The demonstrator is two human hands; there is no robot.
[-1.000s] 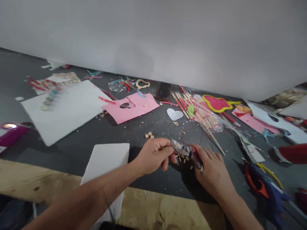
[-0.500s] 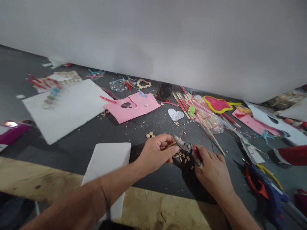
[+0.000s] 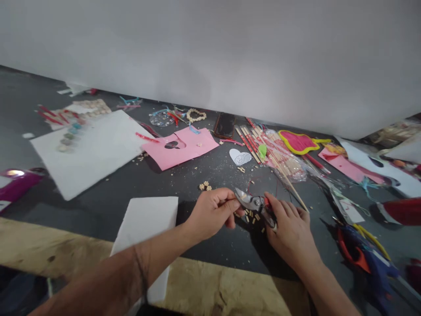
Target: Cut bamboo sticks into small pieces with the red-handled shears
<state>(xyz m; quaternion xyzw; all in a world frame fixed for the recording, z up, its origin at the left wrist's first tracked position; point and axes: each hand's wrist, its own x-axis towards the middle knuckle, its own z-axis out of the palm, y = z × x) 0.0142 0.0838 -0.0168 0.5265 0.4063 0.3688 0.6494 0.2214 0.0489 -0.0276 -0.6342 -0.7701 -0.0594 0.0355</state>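
My right hand (image 3: 291,224) is wrapped round the handles of pruning shears (image 3: 255,202), whose metal blades point left. Close to the blade tips, my left hand (image 3: 215,210) is closed in a pinch on a thin wooden stick, now mostly hidden by the fingers. Below the shears, short cut wooden pieces (image 3: 252,215) lie scattered on the dark table. Several small flower-shaped pieces (image 3: 205,186) sit just beyond my left hand.
Behind the hands lie pink paper (image 3: 189,151), a white paper heart (image 3: 240,156), a phone (image 3: 225,125) and red-and-wood sticks (image 3: 246,142). White foam boards (image 3: 149,215) are on the left. A blue glue gun (image 3: 371,259) lies at right.
The stick showed between the left fingers and the blades before; now it is mostly hidden. The shears' blades have shifted slightly left and up.
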